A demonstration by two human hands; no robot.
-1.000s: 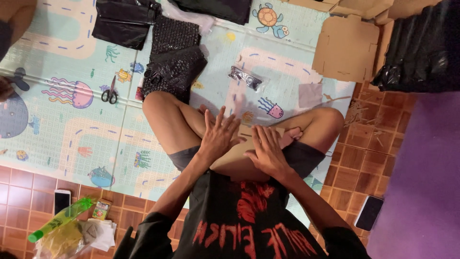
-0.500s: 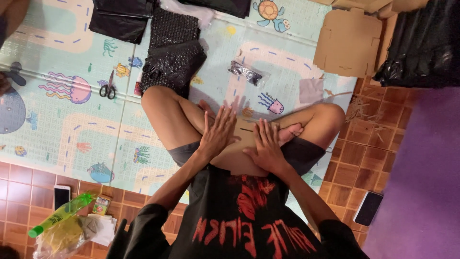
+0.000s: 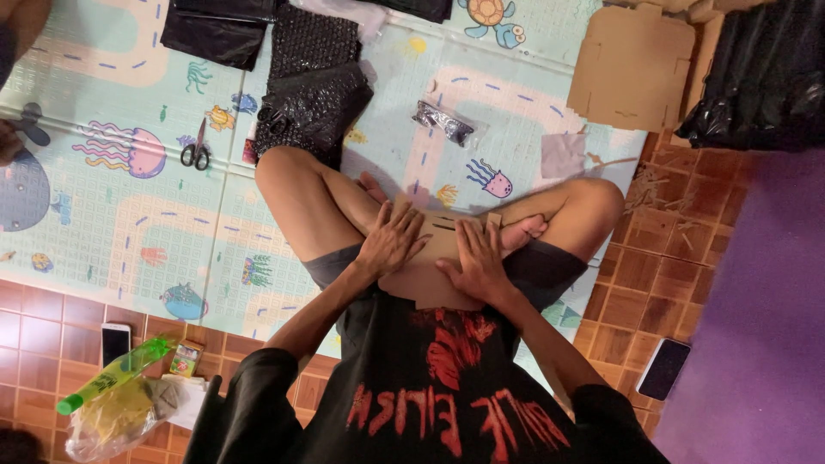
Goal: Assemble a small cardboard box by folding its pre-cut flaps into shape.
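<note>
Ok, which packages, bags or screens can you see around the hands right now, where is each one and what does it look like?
Flat brown cardboard piece: on the lap, under the left hand and right hand.
Brown cardboard blank: top right, on the mat edge.
Black bubble-wrap bags: top centre.
Small clear packet: mat centre.
Black plastic bag: top right corner.
White phone: tiles lower left, dark screen.
Dark phone: tiles lower right.
Small green-yellow carton: lower left.

brown cardboard piece point(image 3: 436, 273), pastel sea-creature mat point(image 3: 103, 198)
</note>
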